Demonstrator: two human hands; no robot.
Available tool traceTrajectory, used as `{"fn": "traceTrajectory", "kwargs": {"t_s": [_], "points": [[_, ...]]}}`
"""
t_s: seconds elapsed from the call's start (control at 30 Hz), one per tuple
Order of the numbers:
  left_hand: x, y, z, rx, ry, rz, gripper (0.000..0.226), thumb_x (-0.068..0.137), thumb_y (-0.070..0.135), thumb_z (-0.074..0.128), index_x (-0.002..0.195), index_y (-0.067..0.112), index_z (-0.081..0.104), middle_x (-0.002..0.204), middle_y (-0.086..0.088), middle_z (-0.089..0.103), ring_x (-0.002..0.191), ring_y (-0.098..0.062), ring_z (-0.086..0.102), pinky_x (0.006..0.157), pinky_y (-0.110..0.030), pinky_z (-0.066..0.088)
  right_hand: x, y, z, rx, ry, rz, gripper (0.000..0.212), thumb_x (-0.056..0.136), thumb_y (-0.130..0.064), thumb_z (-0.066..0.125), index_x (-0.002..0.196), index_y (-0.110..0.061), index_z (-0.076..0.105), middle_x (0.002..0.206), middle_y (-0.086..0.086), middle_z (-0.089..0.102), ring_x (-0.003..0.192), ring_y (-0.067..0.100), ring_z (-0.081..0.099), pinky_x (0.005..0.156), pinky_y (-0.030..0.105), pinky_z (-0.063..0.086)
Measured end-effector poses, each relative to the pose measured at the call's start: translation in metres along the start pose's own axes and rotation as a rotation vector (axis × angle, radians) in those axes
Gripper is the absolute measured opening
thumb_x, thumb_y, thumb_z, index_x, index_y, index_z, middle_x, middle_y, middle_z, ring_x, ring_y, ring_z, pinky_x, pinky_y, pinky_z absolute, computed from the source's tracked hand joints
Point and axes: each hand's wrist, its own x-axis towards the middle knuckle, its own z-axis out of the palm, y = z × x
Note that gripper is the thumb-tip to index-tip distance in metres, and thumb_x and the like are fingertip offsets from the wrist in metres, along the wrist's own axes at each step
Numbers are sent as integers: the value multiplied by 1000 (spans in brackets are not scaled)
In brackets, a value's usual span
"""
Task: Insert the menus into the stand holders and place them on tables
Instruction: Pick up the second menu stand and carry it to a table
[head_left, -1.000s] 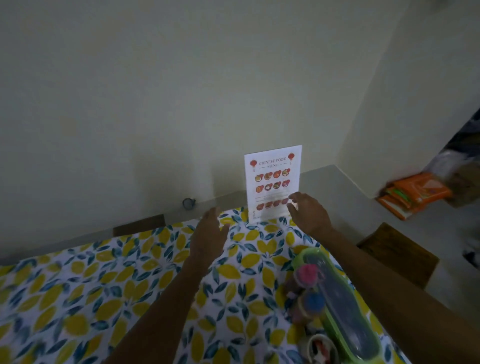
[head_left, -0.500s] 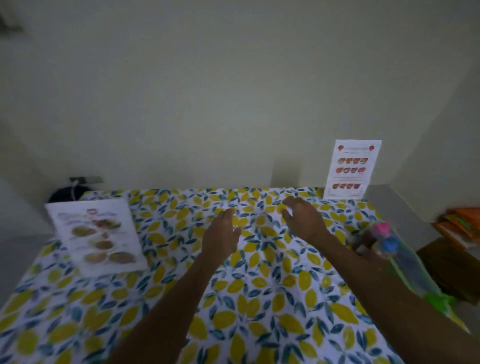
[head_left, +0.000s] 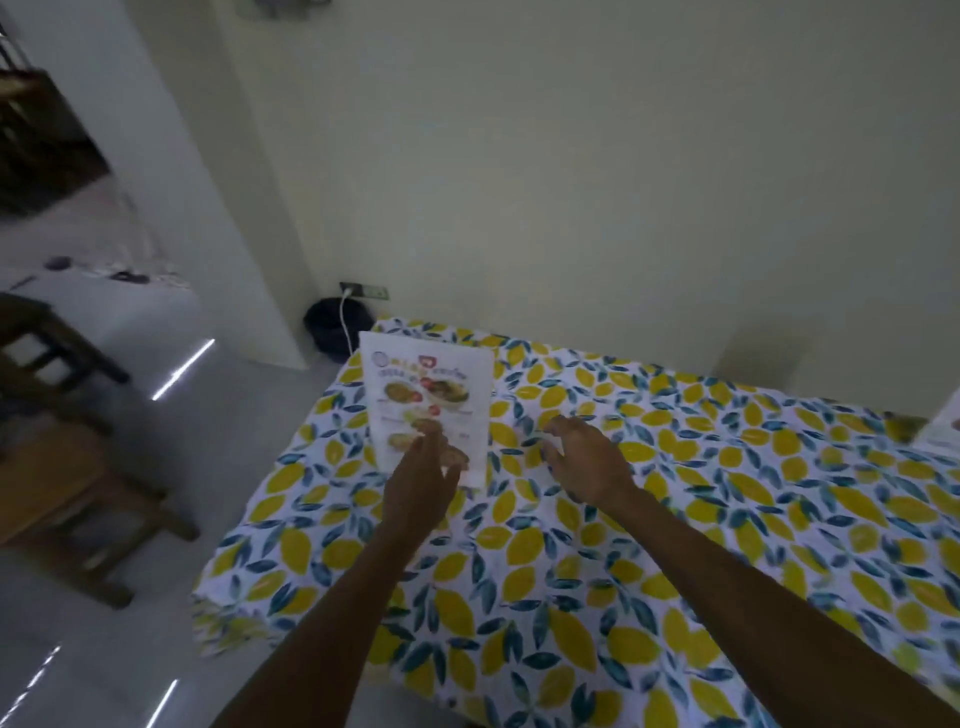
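A white food menu (head_left: 428, 395) with dish pictures lies near the far left corner of the table, which is covered by a lemon-print cloth (head_left: 649, 530). My left hand (head_left: 421, 483) hovers over the menu's lower edge, fingers apart, holding nothing. My right hand (head_left: 587, 457) is just right of the menu, above the cloth, fingers spread and curled, empty. A sliver of white at the far right edge (head_left: 948, 426) may be the other menu in its stand; it is mostly cut off.
A wooden chair (head_left: 62, 499) stands on the pale floor left of the table. A black round object (head_left: 332, 327) with a white cable sits by the wall socket behind the table's corner. A plain wall runs along the table's far side.
The view has swung left: the upright menu stand has slid out of frame on the right, and the flat menu is now under my hands. Both hands have reached toward it.
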Motion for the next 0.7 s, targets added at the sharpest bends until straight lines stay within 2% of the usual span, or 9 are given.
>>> {"fn": "traceTrajectory", "kwargs": {"t_s": [0.1, 0.2, 0.27, 0.33, 0.37, 0.43, 0.5, 0.57, 0.7], "points": [[24, -48, -10, 20, 33, -84, 30, 94, 32, 59, 117, 13, 53, 113, -8, 60, 102, -30, 61, 78, -39, 51, 30, -25, 37, 149, -49, 95, 44, 92, -41, 53, 129, -17, 49, 109, 4, 62, 93, 24, 63, 69, 33, 48], [53, -83, -12, 56, 57, -181, 50, 93, 34, 62, 130, 5, 46, 128, -15, 52, 116, -33, 53, 88, -42, 49, 48, -35, 72, 362, -115, 165, 56, 87, -40, 66, 134, -19, 42, 115, 2, 64, 94, 21, 67, 67, 34, 52], [73, -97, -15, 19, 100, -267, 76, 89, 39, 67, 146, 2, 31, 145, -19, 41, 133, -35, 42, 99, -45, 46, 56, -36, 94, 401, -120, 127, 43, 88, -41, 66, 119, -16, 49, 103, 7, 68, 85, 23, 67, 68, 42, 56], [95, -108, -17, -38, 75, -320, 92, 84, 46, 71, 151, 4, 24, 153, -17, 35, 139, -33, 38, 106, -48, 43, 61, -38, 104, 388, -83, 117, 19, 91, -38, 62, 90, -22, 52, 74, 5, 59, 65, 18, 59, 58, 33, 48], [104, -113, -18, -64, 50, -309, 87, 83, 49, 72, 148, 8, 30, 150, -14, 41, 135, -32, 44, 102, -48, 46, 64, -38, 106, 389, -64, 120, 20, 93, -36, 60, 81, -24, 49, 66, 2, 51, 58, 15, 54, 54, 30, 42], [120, -119, -21, -98, 60, -221, 60, 81, 49, 72, 126, 16, 48, 125, -7, 61, 113, -28, 61, 86, -45, 54, 72, -42, 104, 368, -16, 103, 26, 94, -38, 58, 81, -17, 51, 62, 4, 49, 54, 16, 52, 50, 31, 39], [132, -115, -28, -122, 96, -147, 43, 82, 46, 72, 112, 20, 53, 108, -2, 66, 99, -24, 65, 77, -42, 55, 85, -43, 98, 318, 29, 99, 32, 94, -38, 58, 77, -13, 47, 60, 4, 47, 54, 19, 51, 49, 30, 36], [146, -109, -37, -181, 111, -100, 38, 83, 42, 73, 112, 24, 56, 107, 2, 69, 96, -20, 66, 77, -41, 56, 103, -45, 88, 293, 60, 117, 35, 94, -36, 60, 71, -17, 41, 57, 1, 41, 53, 21, 50, 49, 32, 34], [193, -104, -58, -212, 110, -55, 40, 83, 45, 72, 113, 23, 57, 106, 1, 70, 94, -21, 67, 74, -39, 55, 151, -48, 77, 339, 98, 94, 28, 94, -42, 56, 87, -14, 55, 68, 3, 60, 61, 18, 60, 57, 43, 52]]}}
